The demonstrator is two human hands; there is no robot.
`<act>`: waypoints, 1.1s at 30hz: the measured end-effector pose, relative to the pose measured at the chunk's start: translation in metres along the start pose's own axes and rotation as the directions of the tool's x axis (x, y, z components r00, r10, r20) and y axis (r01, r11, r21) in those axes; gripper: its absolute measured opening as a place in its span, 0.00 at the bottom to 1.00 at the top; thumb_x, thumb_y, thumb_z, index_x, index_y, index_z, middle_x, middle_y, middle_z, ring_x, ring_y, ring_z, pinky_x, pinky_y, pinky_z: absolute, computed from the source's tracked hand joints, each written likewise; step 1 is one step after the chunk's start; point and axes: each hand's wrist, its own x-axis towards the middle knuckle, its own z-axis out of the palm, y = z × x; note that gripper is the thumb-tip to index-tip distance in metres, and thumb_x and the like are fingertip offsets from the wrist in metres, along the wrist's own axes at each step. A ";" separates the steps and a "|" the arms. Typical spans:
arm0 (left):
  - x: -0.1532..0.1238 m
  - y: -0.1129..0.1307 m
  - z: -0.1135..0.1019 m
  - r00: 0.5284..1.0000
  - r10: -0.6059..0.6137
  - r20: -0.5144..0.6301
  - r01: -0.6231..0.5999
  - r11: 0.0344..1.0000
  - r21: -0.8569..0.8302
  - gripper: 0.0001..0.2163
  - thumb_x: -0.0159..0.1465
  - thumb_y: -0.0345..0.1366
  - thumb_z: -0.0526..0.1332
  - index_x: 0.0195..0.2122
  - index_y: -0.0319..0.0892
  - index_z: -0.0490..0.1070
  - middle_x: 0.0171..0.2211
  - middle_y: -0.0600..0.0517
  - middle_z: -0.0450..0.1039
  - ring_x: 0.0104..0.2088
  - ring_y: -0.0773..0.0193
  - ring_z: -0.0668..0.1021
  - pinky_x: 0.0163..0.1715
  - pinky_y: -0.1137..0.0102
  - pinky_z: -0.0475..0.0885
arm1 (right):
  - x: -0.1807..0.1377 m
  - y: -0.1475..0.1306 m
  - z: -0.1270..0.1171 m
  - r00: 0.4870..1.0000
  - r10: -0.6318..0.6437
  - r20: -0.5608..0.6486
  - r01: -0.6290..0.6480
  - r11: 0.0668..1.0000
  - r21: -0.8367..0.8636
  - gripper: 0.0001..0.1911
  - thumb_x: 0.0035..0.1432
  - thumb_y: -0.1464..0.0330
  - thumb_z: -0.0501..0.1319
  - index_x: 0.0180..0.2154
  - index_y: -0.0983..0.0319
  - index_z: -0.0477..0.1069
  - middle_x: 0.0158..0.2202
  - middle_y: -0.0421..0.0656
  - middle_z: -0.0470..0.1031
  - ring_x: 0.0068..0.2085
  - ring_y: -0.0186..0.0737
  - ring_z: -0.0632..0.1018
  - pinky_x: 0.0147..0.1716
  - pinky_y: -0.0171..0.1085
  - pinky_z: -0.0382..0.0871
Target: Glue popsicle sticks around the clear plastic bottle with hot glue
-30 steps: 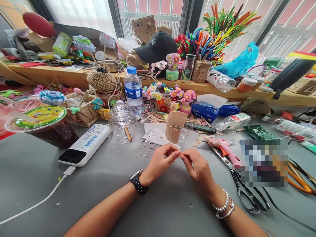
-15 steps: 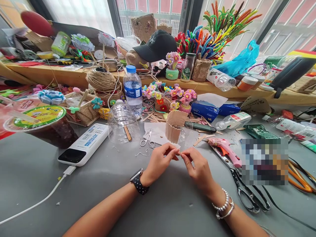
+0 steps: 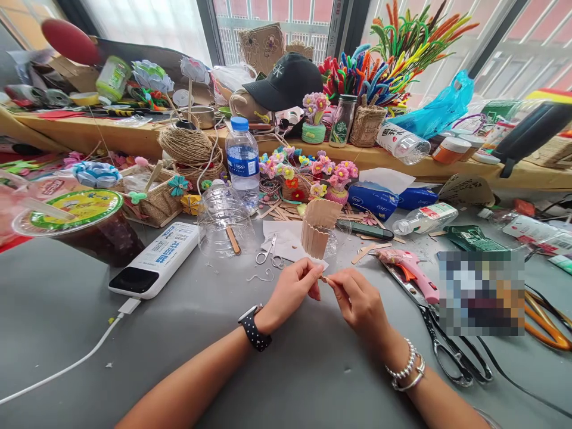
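My left hand [image 3: 295, 286] is closed in a pinch on a small tan piece [image 3: 325, 278], which looks like wood but is mostly covered by fingers. The thumb and forefinger of my right hand [image 3: 360, 301] grip its other end. Just beyond the fingertips stands a curved holder of craft sticks [image 3: 314, 235] with a scalloped rim, partly on white paper [image 3: 286, 235]. Small scissors [image 3: 269, 251] lie left of it, near a curl of white string [image 3: 260, 276]. To the right of my right hand is a pink glue gun [image 3: 413, 274].
Large black-handled scissors [image 3: 447, 339] lie at right, beside a blurred patch. At left are a power bank [image 3: 154, 262] with a white cable and a drink cup [image 3: 98, 235]. A cut clear bottle [image 3: 223, 223] stands mid-left. Behind runs a crowded wooden shelf [image 3: 277, 140].
The view has shifted slightly, moving everything a little to the right. Both hands stay pinched together, and more of the tan piece shows between the fingertips.
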 end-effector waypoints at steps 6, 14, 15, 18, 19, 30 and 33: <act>0.000 -0.004 -0.002 0.989 0.042 0.139 -0.054 0.995 0.084 0.16 0.61 0.45 0.48 0.22 0.41 0.58 0.14 0.59 0.61 0.18 0.71 0.66 0.26 0.75 0.62 | 0.000 0.001 -0.002 1.000 0.008 -0.017 -0.008 1.000 0.022 0.06 0.56 0.76 0.52 0.33 0.60 0.62 0.27 0.41 0.68 0.28 0.35 0.69 0.28 0.35 0.65; 0.001 -0.004 -0.001 0.982 0.048 0.183 -0.055 0.998 0.032 0.16 0.62 0.44 0.47 0.21 0.40 0.58 0.15 0.59 0.60 0.18 0.72 0.65 0.24 0.76 0.61 | 0.003 -0.001 -0.006 0.973 0.229 0.018 -0.230 0.965 0.125 0.05 0.56 0.72 0.52 0.28 0.61 0.63 0.24 0.39 0.66 0.25 0.32 0.65 0.26 0.33 0.61; 0.000 -0.004 -0.001 0.983 0.059 0.177 -0.066 0.997 0.038 0.16 0.62 0.44 0.48 0.22 0.40 0.59 0.15 0.58 0.60 0.18 0.72 0.65 0.24 0.76 0.61 | 0.003 -0.001 -0.006 0.968 0.250 0.036 -0.253 0.956 0.146 0.06 0.57 0.71 0.51 0.28 0.61 0.63 0.24 0.39 0.66 0.25 0.32 0.65 0.26 0.33 0.61; 0.000 -0.005 -0.001 0.981 0.076 0.181 -0.089 0.994 0.064 0.15 0.62 0.44 0.48 0.22 0.40 0.59 0.16 0.58 0.59 0.17 0.73 0.64 0.22 0.77 0.61 | 0.004 -0.003 -0.005 0.947 0.310 0.082 -0.320 0.927 0.194 0.10 0.58 0.69 0.49 0.25 0.61 0.62 0.22 0.38 0.63 0.24 0.32 0.65 0.25 0.32 0.59; 0.000 -0.006 -0.001 0.979 0.082 0.185 -0.099 0.992 0.085 0.15 0.62 0.43 0.48 0.22 0.40 0.59 0.16 0.59 0.59 0.17 0.73 0.64 0.21 0.77 0.61 | 0.004 -0.003 -0.005 0.939 0.330 0.094 -0.342 0.916 0.207 0.11 0.58 0.69 0.49 0.24 0.61 0.61 0.21 0.38 0.61 0.24 0.32 0.64 0.25 0.32 0.59; -0.004 -0.012 0.001 0.874 0.450 0.182 -0.457 0.638 0.619 0.13 0.64 0.35 0.48 0.22 0.40 0.62 0.18 0.57 0.63 0.20 0.72 0.66 0.24 0.77 0.60 | 0.003 0.003 -0.003 0.823 0.499 0.271 -0.564 0.770 0.297 0.16 0.56 0.62 0.48 0.19 0.61 0.55 0.18 0.35 0.52 0.21 0.29 0.56 0.21 0.31 0.50; -0.004 -0.016 0.000 0.731 0.637 0.245 -0.540 0.319 0.779 0.14 0.64 0.35 0.49 0.22 0.40 0.64 0.18 0.56 0.63 0.19 0.71 0.65 0.20 0.75 0.57 | 0.003 0.004 -0.001 0.783 0.535 0.318 -0.619 0.720 0.313 0.18 0.56 0.60 0.49 0.18 0.61 0.53 0.18 0.35 0.51 0.22 0.29 0.55 0.22 0.32 0.49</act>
